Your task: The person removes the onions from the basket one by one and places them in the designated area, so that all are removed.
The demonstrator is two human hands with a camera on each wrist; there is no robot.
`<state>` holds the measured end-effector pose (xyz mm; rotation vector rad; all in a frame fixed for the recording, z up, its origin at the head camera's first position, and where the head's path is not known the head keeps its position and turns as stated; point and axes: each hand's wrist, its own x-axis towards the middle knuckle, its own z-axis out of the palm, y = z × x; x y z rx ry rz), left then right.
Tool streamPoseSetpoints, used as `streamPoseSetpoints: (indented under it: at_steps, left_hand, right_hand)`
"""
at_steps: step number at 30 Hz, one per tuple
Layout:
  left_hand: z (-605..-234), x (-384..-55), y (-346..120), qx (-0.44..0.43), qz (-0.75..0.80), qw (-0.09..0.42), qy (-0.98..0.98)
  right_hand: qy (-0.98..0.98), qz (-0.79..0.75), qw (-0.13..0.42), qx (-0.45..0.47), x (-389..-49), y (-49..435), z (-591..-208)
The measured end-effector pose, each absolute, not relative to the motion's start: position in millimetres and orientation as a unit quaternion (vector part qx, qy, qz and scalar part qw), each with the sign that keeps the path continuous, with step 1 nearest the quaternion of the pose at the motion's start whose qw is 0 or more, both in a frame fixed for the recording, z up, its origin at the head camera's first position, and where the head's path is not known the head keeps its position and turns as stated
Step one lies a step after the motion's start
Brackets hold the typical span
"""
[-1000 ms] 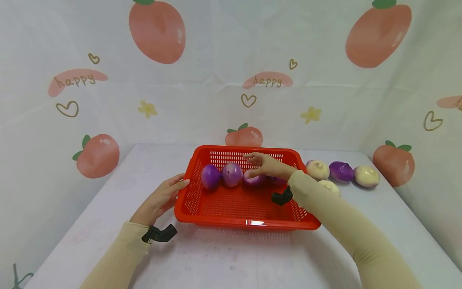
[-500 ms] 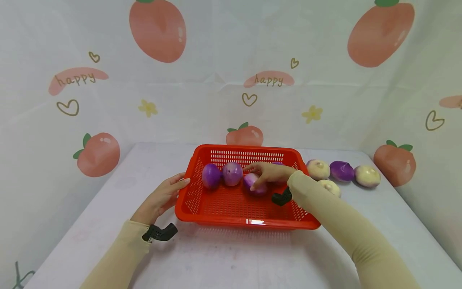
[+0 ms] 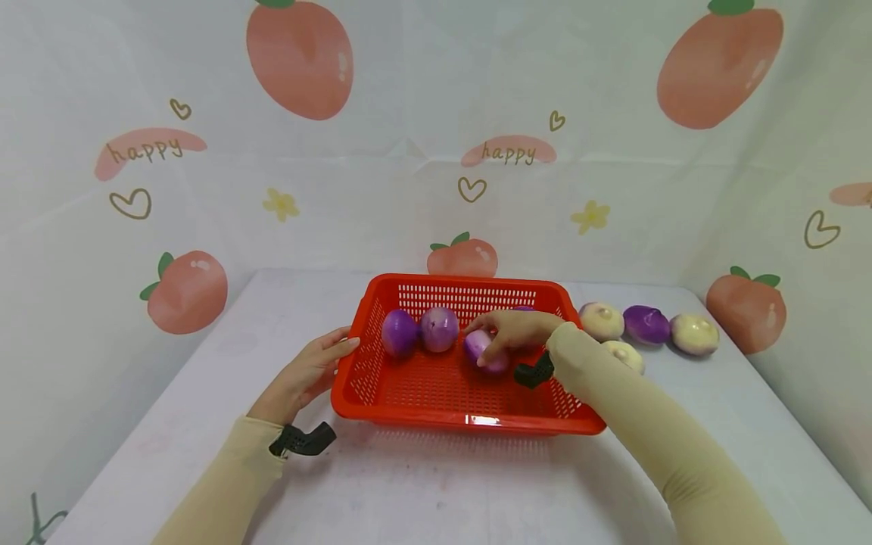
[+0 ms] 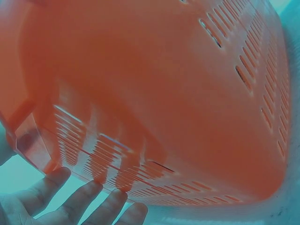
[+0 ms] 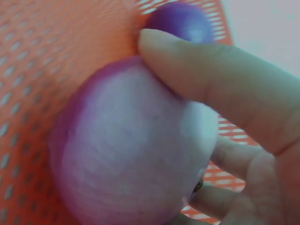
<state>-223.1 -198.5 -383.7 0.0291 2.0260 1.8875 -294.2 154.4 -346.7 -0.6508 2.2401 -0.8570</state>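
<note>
Basket, red, on surface — left hand at its left side, fingers straight, touching. Right hand: fingers grasping onion inside basket — right of two purple onions. Four bulbs right of basket.

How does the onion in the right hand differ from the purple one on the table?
The held onion is in the basket; the table onion lies outside it. The right hand grips the held onion; no hand touches the table onion. The held onion shows a broad pale face; the table onion looks deep purple. Both are rounded.
</note>
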Motion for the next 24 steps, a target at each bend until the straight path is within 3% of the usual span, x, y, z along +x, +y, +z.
streamPoseSetpoints:
  at_steps: [11,18,24]
  left_hand:
    - [-382.9,-222.0,-198.4,0.011,0.664,0.183,0.725]
    - [-382.5,-221.6,-197.5,0.017,0.661,0.183,0.727]
    - [-382.8,-222.1,-198.0,0.008,0.662,0.185,0.726]
  right_hand:
    - [0.819,-0.475,0.233,-0.222,-290.6,186.0,-296.5]
    - [0.754,-0.603,0.134,-0.222,-274.7,223.4,-263.3]
    - [0.649,-0.714,0.067,-0.254,-260.5,262.4,-258.7]
